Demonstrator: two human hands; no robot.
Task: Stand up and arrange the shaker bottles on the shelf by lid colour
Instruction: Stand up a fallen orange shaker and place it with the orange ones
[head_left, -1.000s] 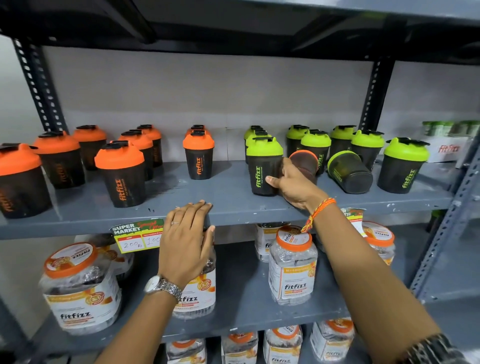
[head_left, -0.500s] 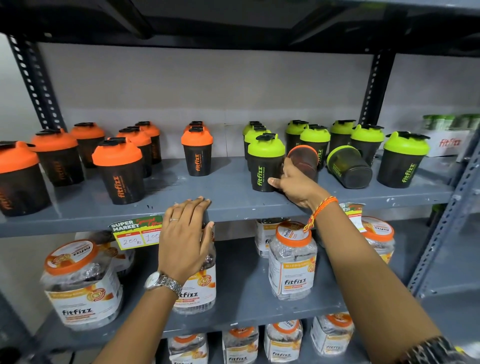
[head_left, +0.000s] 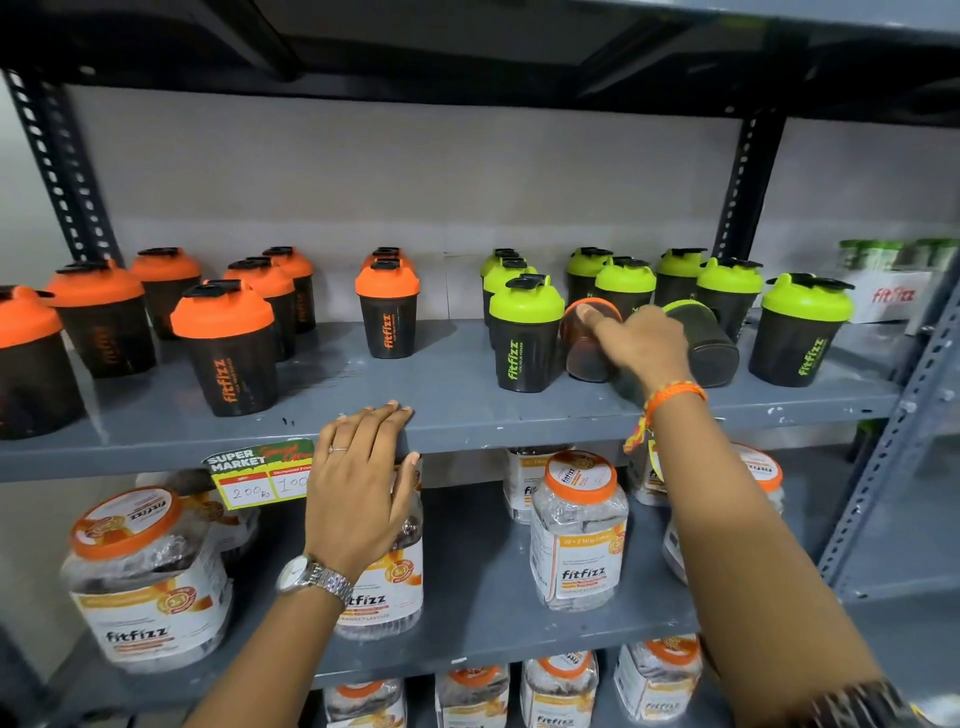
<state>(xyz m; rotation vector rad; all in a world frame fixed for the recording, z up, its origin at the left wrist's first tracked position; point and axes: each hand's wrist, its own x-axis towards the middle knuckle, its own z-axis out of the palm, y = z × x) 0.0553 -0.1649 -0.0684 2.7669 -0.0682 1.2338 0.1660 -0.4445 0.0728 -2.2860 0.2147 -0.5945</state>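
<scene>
Black shaker bottles stand on the grey shelf (head_left: 467, 415). Orange-lidded ones (head_left: 223, 348) fill the left, with one (head_left: 387, 312) nearer the middle; green-lidded ones (head_left: 525, 332) fill the right. Among the green group an orange-lidded bottle (head_left: 584, 343) lies on its side, base towards me. My right hand (head_left: 647, 338) rests on it, fingers curled over its top. Just right of my hand a green-lidded bottle (head_left: 709, 348) also lies tipped over. My left hand (head_left: 358, 478) lies flat against the shelf's front edge, fingers apart, holding nothing.
Clear fitfizz jars with orange lids (head_left: 576, 530) stand on the shelf below, more on the lowest one. A yellow price tag (head_left: 260, 475) hangs on the shelf edge. A white fitfizz box (head_left: 891, 296) sits far right. Black uprights (head_left: 743, 182) frame the rack.
My right hand has shifted right and up onto the lying orange-lidded bottle, which has turned slightly. The left hand stays on the shelf edge.
</scene>
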